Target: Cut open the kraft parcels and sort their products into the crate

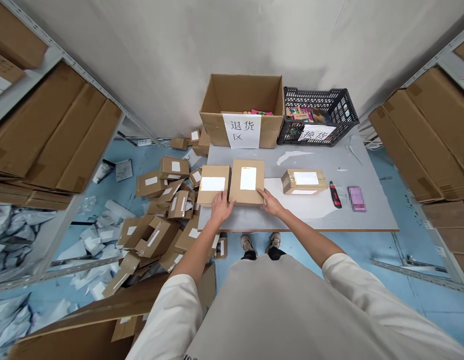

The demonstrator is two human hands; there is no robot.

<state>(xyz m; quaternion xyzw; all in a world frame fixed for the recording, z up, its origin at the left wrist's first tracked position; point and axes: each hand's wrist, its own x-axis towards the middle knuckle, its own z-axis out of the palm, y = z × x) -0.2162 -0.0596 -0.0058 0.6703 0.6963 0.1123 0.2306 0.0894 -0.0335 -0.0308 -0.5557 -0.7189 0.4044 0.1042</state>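
Two brown cardboard boxes lie side by side at the left of the table (352,220). My right hand (271,202) grips the right edge of the middle cardboard box (237,187), which has a white label facing up. At the seam between the two boxes is my left hand (221,206). Its fingers bend over the near edge of the left cardboard box (205,199), and its thumb meets the middle box's lower left corner. A third taped box (286,185) stands farther right, beside a red and black utility knife (334,195).
Behind the boxes stand a large open carton (212,127) and a black plastic crate (346,125), both with colourful packages inside. Many small boxes (156,240) are heaped on the floor at left. Shelves with flattened cartons (62,130) flank both sides. A pink blurred item (356,199) lies at right.
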